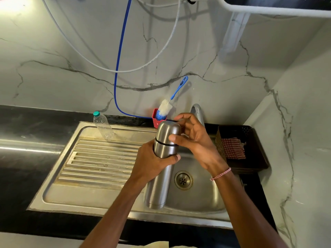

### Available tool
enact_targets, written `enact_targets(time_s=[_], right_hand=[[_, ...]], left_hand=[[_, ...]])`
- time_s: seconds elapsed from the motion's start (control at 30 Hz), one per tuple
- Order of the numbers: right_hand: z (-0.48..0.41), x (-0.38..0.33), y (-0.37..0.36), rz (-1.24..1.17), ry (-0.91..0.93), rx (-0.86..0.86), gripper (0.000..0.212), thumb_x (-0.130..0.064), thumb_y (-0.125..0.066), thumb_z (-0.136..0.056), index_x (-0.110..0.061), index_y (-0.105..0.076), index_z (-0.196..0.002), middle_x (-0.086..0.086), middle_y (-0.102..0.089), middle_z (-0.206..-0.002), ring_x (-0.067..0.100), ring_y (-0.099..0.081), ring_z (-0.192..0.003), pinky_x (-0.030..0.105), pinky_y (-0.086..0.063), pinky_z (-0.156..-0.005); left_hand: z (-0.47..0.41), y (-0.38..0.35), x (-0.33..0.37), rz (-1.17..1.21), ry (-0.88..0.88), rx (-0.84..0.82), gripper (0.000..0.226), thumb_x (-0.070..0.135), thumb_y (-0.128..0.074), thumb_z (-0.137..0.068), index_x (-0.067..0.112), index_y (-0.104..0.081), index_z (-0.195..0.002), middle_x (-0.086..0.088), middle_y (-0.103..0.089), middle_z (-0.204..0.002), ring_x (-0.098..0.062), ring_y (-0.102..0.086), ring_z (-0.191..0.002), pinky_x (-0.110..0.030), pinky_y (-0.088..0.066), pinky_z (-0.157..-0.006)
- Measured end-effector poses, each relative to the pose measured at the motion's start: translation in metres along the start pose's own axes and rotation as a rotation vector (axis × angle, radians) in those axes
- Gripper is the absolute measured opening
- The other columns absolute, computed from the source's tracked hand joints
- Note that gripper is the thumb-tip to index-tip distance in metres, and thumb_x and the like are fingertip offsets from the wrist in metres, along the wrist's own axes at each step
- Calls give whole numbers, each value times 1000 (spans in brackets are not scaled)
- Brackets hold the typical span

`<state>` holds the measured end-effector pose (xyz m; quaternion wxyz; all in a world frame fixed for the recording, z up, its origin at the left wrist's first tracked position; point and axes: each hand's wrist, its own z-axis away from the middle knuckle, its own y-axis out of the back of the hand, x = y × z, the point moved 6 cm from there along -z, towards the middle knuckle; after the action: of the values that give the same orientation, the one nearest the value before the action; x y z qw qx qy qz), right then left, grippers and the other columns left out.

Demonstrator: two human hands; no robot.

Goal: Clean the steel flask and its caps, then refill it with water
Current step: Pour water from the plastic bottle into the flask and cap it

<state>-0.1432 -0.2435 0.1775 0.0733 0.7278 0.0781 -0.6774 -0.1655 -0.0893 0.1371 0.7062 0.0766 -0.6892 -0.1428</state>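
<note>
A tall steel flask (pixel 159 183) is held tilted over the sink basin (pixel 197 199). My left hand (pixel 152 163) is wrapped around its upper body, just below the black ring. The domed steel outer cap (pixel 167 133) sits on top of the flask. My right hand (pixel 193 138) grips that cap, thumb at the front and fingers curled over its top and far side. The inner cap is hidden under the outer one.
A blue and white bottle brush (pixel 165 109) stands in a red holder (pixel 157 120) behind the sink, beside the tap (pixel 198 111). A clear plastic bottle (pixel 103 125) stands on the ribbed drainboard (pixel 100 158). A dark basket (pixel 250 149) holding a checked cloth (pixel 232 148) sits at right.
</note>
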Motion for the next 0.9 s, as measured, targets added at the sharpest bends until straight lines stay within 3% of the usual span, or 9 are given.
enact_targets(time_s=[0.1,0.2,0.33,0.4,0.5,0.57,0.63,0.73,0.9], right_hand=[[0,0,-5,10,-5,-29,66,-29,-81,-77,-20,-49,-134,10,-63,-125,30,-61,-119,57,-48,-103],[4,2,-9,-141,-37,-152,57,-15,-67,-92,-14,-44,-145,18,-58,-136,38,-55,-128,61,-43,-107],[6,1,-6,-107,-29,-140,58,-5,-71,-89,-15,-50,-142,21,-61,-130,40,-57,-123,61,-45,-105],[4,-1,-5,27,-17,-18,61,-14,-85,-79,-21,-58,-132,15,-66,-119,30,-64,-112,54,-53,-97],[5,-1,-8,173,30,78,58,-25,-91,-72,-24,-62,-123,-6,-68,-104,11,-67,-97,35,-59,-85],[6,1,-13,112,23,-14,60,-30,-84,-78,-22,-57,-131,-3,-67,-119,17,-66,-111,42,-56,-95],[9,1,-15,-63,6,-133,60,-21,-75,-87,-18,-50,-141,9,-63,-131,30,-61,-122,53,-51,-102],[13,-2,-19,-221,-7,-224,58,-6,-67,-90,-10,-48,-144,23,-63,-130,44,-60,-121,63,-47,-102],[12,-5,-18,-20,92,-83,41,-12,-77,-85,-6,-64,-123,18,-68,-117,36,-66,-109,47,-57,-92]], left_hand=[[1,-2,1,19,-6,-37,45,48,-86,-57,24,-69,-90,3,-75,-81,-14,-72,-73,-35,-61,-70],[2,-2,0,52,-1,-73,45,45,-87,-60,21,-70,-94,-1,-76,-83,-19,-73,-76,-38,-61,-74],[4,-3,1,54,-5,-101,38,37,-88,-63,24,-69,-94,3,-76,-83,-14,-73,-76,-23,-57,-68],[4,-3,2,20,-19,-95,40,40,-87,-61,25,-69,-93,7,-76,-82,-11,-72,-74,-20,-56,-66],[6,-4,0,17,-15,-101,51,49,-84,-57,23,-72,-98,4,-77,-84,-13,-74,-76,-31,-60,-71],[8,-4,-1,35,-6,-129,52,50,-84,-57,20,-72,-98,1,-77,-86,-16,-74,-78,-35,-61,-74],[10,-5,-3,74,16,-182,53,48,-85,-57,18,-71,-98,-3,-77,-88,-20,-74,-82,-34,-60,-76],[14,-8,-2,140,53,-272,53,44,-86,-58,17,-71,-102,-6,-76,-93,-22,-74,-88,-31,-60,-78],[20,-10,4,85,33,-251,43,32,-87,-65,22,-69,-103,2,-76,-91,-12,-73,-84,-18,-55,-71]])
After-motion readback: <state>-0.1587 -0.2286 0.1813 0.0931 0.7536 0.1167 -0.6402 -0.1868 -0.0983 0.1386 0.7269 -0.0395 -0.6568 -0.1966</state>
